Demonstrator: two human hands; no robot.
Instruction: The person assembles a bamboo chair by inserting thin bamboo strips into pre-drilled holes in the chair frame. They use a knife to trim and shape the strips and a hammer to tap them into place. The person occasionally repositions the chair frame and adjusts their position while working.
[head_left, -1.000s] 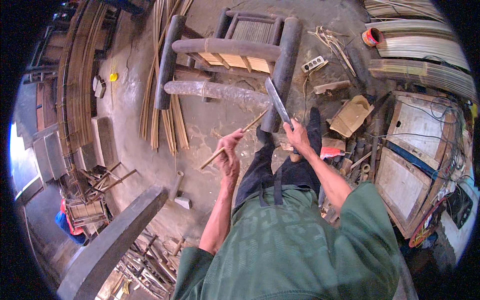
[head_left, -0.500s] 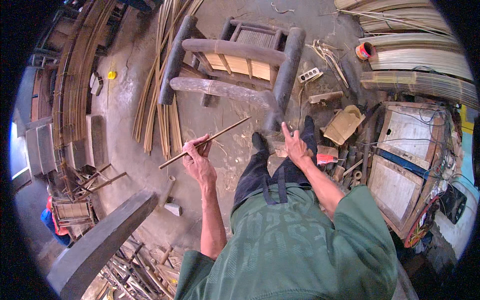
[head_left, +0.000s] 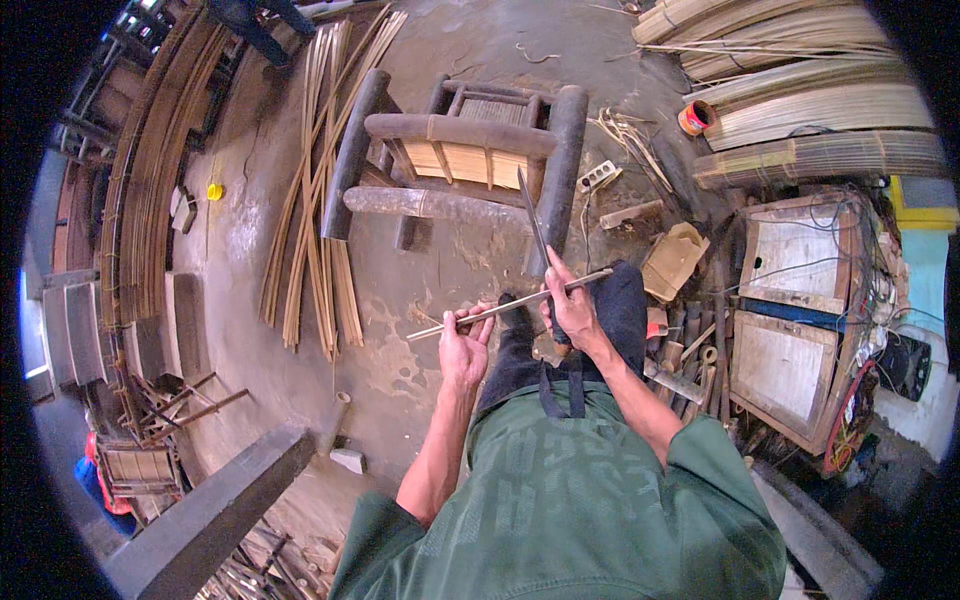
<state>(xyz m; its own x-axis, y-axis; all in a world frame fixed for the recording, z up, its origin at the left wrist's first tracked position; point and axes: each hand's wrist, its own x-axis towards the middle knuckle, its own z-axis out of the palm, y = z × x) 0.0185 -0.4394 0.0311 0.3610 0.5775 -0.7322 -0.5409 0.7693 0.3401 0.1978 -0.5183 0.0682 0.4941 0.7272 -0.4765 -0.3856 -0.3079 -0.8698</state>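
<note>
My left hand (head_left: 463, 352) pinches a thin bamboo strip (head_left: 515, 306) between thumb and fingers, palm partly up. The strip slants up to the right, and its far end reaches my right hand (head_left: 573, 315). That hand is closed round a knife (head_left: 533, 217), whose long dark blade points away from me; the handle's end shows below the fist. Blade and strip cross at the right hand; whether they touch, I cannot tell. Beyond the hands stands a bamboo chair frame (head_left: 455, 128) with thick dark poles and pale slats, and the knife tip overlaps it in the view.
Long bamboo strips (head_left: 310, 200) lie on the floor at left of the chair. Bundled slats (head_left: 820, 105) fill the far right, beside a red can (head_left: 697, 117). A white power strip (head_left: 598, 177), a cardboard piece (head_left: 674, 262) and a wooden cabinet (head_left: 785, 360) are at right.
My right hand, with index finger extended before, now grips an upright knife and has come nearer the strip. My left hand has moved right with the bamboo strip. The view has shifted.
</note>
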